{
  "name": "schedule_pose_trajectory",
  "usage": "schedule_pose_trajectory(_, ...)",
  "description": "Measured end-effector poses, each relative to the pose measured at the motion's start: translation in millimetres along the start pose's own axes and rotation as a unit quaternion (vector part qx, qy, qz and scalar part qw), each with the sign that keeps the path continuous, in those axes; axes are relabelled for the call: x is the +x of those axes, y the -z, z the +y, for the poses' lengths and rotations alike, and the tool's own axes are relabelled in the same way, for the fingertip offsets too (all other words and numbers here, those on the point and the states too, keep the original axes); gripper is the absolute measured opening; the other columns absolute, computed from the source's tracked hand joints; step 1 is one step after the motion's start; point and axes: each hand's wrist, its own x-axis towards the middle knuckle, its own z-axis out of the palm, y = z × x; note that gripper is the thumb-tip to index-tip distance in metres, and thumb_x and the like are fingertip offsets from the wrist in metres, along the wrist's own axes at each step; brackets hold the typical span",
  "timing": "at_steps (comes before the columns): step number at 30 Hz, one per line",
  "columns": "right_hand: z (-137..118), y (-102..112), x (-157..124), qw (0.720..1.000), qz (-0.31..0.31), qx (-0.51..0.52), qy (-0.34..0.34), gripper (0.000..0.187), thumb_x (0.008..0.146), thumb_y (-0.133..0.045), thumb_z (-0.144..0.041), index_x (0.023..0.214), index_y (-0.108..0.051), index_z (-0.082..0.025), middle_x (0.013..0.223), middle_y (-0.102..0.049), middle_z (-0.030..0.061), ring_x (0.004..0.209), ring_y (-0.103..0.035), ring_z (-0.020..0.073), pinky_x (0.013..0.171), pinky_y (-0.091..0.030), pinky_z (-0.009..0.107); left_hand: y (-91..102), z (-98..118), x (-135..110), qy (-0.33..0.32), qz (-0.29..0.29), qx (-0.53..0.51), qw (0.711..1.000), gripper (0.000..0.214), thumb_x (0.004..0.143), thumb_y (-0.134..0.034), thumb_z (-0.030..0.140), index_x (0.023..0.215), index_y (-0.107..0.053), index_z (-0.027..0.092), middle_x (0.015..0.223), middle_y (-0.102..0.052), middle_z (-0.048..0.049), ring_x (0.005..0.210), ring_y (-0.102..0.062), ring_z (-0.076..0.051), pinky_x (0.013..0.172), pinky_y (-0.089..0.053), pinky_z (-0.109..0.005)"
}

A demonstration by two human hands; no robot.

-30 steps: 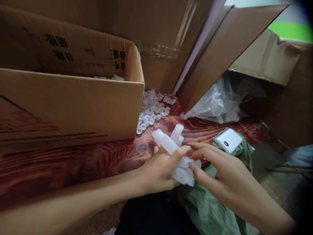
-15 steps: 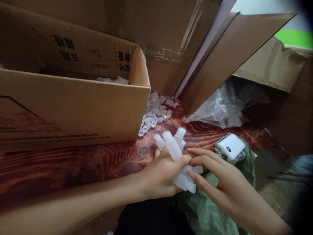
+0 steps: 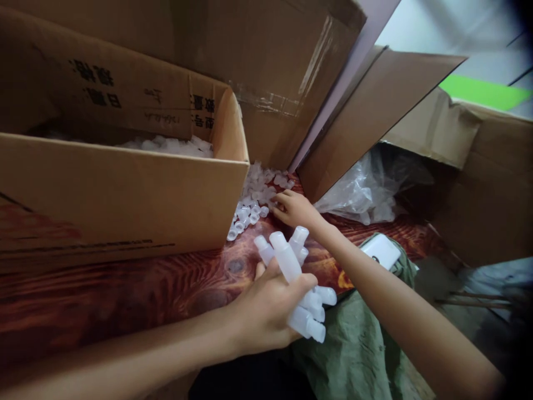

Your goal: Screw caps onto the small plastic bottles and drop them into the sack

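Observation:
My left hand [image 3: 270, 305] is closed around a bundle of small translucent white plastic bottles [image 3: 287, 258]. Their ends stick out above the thumb and below the palm, pointing different ways. Beyond it, my right hand [image 3: 293, 210] reaches to the edge of a pile of small translucent caps [image 3: 252, 208] on the wooden table. Its fingers are curled together at the caps; what lies between the fingertips is too small to make out.
A cardboard box [image 3: 125, 194] with translucent pieces [image 3: 170, 145] inside stands at left, beside the caps. Another carton holds a clear plastic bag [image 3: 358, 191] at right. A white device [image 3: 381, 251] lies on green cloth [image 3: 345, 344] near my right forearm. The table [image 3: 166, 283] has red-brown grain.
My right hand has left the bottles in my left hand and moved forward and left to the caps. My left hand still holds the bundle. The view has shifted slightly.

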Motion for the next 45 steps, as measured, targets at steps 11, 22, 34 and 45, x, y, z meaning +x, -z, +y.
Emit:
schedule_pose_trajectory(11, -6, 23, -70, 0.988, 0.138, 0.057, -0.034, 0.028, 0.091, -0.049, -0.019, 0.117, -0.060, -0.016, 0.104, -0.060, 0.0114, 0.101, -0.058, 0.0247, 0.089, -0.048, 0.038, 4.4, 4, 3, 0.033, -0.014, -0.004, 0.999, 0.039, 0.075, -0.063, 0.023, 0.109, -0.045, 0.025, 0.113, -0.056, -0.0089, 0.103, -0.051, -0.031, 0.079, -0.040, -0.040)
schedule_pose_trajectory(22, -77, 75, -196, 0.984, 0.103, 0.122, 0.079, 0.024, 0.089, -0.062, -0.010, 0.110, -0.057, -0.021, 0.103, -0.066, 0.0037, 0.104, -0.059, 0.0186, 0.094, -0.049, 0.031, 4.9, 6, -1, 0.030, -0.020, -0.013, 0.999, 0.036, 0.084, -0.060, 0.028, 0.116, -0.046, 0.021, 0.107, -0.058, -0.0077, 0.099, -0.053, -0.028, 0.083, -0.037, -0.036)
schedule_pose_trajectory(34, -76, 74, -188, 0.989, 0.071, 0.047, 0.123, 0.025, 0.090, -0.064, -0.010, 0.113, -0.057, -0.018, 0.106, -0.064, 0.0049, 0.106, -0.053, 0.0197, 0.097, -0.043, 0.033, 4.3, 6, -1, 0.005, -0.015, 0.001, 1.000, 0.042, 0.083, -0.059, 0.027, 0.122, -0.043, 0.021, 0.106, -0.058, -0.0081, 0.093, -0.054, -0.026, 0.088, -0.039, -0.040)
schedule_pose_trajectory(45, -76, 77, -188, 0.996, 0.027, 0.006, 0.089, 0.012, 0.096, -0.056, -0.025, 0.107, -0.058, -0.020, 0.112, -0.058, 0.0094, 0.108, -0.050, 0.0248, 0.093, -0.042, 0.040, 4.1, 6, -1, -0.007, -0.002, 0.025, 1.000, 0.044, 0.081, -0.061, 0.028, 0.121, -0.044, 0.020, 0.104, -0.056, -0.0095, 0.093, -0.054, -0.027, 0.094, -0.041, -0.045)
